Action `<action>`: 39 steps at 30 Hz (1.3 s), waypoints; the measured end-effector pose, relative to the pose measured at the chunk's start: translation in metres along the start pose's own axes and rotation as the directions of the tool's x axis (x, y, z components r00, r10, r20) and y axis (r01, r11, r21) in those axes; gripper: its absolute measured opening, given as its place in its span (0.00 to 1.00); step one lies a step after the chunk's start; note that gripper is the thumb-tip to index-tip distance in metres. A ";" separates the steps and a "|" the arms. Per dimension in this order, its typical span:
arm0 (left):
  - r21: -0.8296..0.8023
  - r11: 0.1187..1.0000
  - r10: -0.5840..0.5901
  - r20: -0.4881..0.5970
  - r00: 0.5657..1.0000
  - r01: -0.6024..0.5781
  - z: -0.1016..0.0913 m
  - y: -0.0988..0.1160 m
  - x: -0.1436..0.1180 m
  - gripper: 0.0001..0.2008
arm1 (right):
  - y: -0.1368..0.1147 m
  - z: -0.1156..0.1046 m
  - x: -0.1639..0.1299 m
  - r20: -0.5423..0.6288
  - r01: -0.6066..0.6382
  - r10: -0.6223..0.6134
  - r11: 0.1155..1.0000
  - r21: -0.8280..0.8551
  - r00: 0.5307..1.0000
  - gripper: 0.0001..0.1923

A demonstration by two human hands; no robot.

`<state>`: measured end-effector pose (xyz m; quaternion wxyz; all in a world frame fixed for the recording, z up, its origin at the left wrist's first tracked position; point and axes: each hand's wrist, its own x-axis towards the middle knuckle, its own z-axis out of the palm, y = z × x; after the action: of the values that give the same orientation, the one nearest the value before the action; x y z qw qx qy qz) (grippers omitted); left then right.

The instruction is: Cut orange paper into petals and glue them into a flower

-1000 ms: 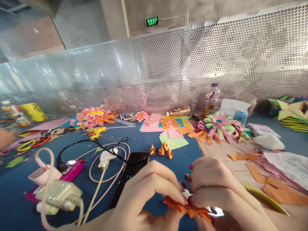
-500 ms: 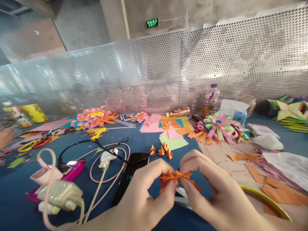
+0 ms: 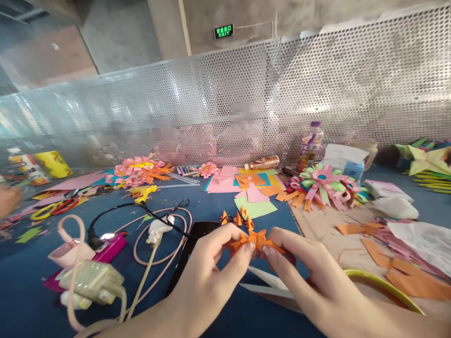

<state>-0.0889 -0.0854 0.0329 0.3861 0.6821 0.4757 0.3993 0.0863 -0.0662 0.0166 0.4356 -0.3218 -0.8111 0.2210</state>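
Note:
Between my two hands is a folded orange paper piece (image 3: 259, 240) with several pointed tips, shaped like a small origami flower. My left hand (image 3: 214, 277) pinches its left side between thumb and fingers. On its right side, my right hand (image 3: 310, 272) grips it the same way; the fingers cover part of the paper. Below the hands lie scissors (image 3: 271, 286) with their blades apart and a yellow handle at the right, partly hidden by my right hand. Just beyond, several small folded orange pieces (image 3: 243, 217) rest on the blue table (image 3: 211, 206).
A black phone (image 3: 186, 253) lies by my left hand. Cables and a pink power strip (image 3: 111, 248) are on the left, along with a yellow glue gun (image 3: 143, 192). Paper flowers (image 3: 324, 185), coloured sheets (image 3: 260, 206) and a drink bottle (image 3: 310, 145) stand further back. Another person's hand (image 3: 9, 199) shows at far left.
My hands have raised the orange paper slightly and turned it, so its pointed tips show more. The fingers have spread a little apart, and more of the scissor blades shows below.

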 end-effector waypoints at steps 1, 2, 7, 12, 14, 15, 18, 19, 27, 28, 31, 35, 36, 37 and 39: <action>-0.003 1.000 0.014 0.001 1.000 -0.014 0.000 0.000 0.000 0.11 | -0.001 0.000 0.000 0.004 0.000 0.000 1.000 0.008 1.000 0.11; -0.003 1.000 0.027 0.002 1.000 -0.027 0.000 -0.001 0.000 0.11 | -0.001 -0.001 0.000 0.006 0.002 -0.002 1.000 0.016 1.000 0.11; 0.028 0.998 0.065 -0.005 0.998 -0.065 -0.001 -0.003 0.000 0.10 | -0.001 -0.003 0.000 0.003 0.018 -0.019 1.000 0.012 1.000 0.12; 0.083 0.990 0.109 0.008 0.994 -0.110 -0.003 0.000 0.001 0.09 | 0.002 -0.004 -0.001 0.022 0.026 -0.026 1.000 -0.008 0.999 0.13; 0.089 0.988 0.125 0.011 0.992 -0.125 -0.004 -0.001 0.001 0.09 | 0.002 -0.004 -0.001 0.026 0.038 -0.038 0.999 -0.007 0.999 0.13; 0.090 0.987 0.131 0.011 0.991 -0.132 -0.004 -0.001 0.001 0.09 | 0.002 -0.005 -0.001 0.028 0.045 -0.045 0.999 -0.006 0.999 0.13; 0.097 0.986 0.135 0.005 0.991 -0.135 -0.004 -0.005 0.000 0.09 | 0.002 -0.006 -0.001 0.043 0.062 -0.061 0.998 0.000 0.997 0.13; 0.100 0.986 0.135 0.005 0.991 -0.134 -0.003 -0.007 0.000 0.09 | 0.002 -0.006 -0.001 0.049 0.062 -0.062 0.998 0.001 0.997 0.13; 0.121 0.979 0.163 0.021 0.986 -0.164 -0.003 -0.007 0.001 0.08 | 0.003 -0.008 0.000 0.065 0.064 -0.064 0.998 0.005 0.996 0.12; 0.123 0.978 0.168 0.018 0.986 -0.169 -0.003 -0.007 0.001 0.08 | 0.003 -0.008 0.000 0.065 0.068 -0.069 0.998 0.005 0.996 0.12; 0.129 0.975 0.180 0.002 0.984 -0.179 -0.002 -0.006 0.001 0.08 | 0.003 -0.008 0.000 0.054 0.078 -0.077 0.997 -0.001 0.996 0.12; 0.139 0.969 0.211 -0.026 0.977 -0.205 -0.001 -0.008 0.002 0.07 | 0.005 -0.007 -0.002 0.036 0.095 -0.094 0.996 -0.004 0.995 0.11; 0.141 0.967 0.221 -0.031 0.975 -0.214 0.000 -0.009 0.003 0.07 | 0.006 -0.007 -0.002 0.036 0.104 -0.104 0.995 -0.001 0.994 0.10; 0.144 0.964 0.231 -0.035 0.972 -0.224 0.000 -0.009 0.003 0.06 | 0.007 -0.007 -0.002 0.035 0.115 -0.115 0.993 0.003 0.993 0.10; 0.150 0.958 0.253 -0.039 0.967 -0.245 0.001 -0.010 0.004 0.05 | 0.008 -0.006 -0.001 0.033 0.147 -0.147 0.989 0.014 0.989 0.08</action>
<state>-0.0908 -0.0796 0.0242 0.2686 0.7508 0.4246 0.4289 0.0949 -0.0612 0.0142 0.4387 -0.2548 -0.8386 0.1985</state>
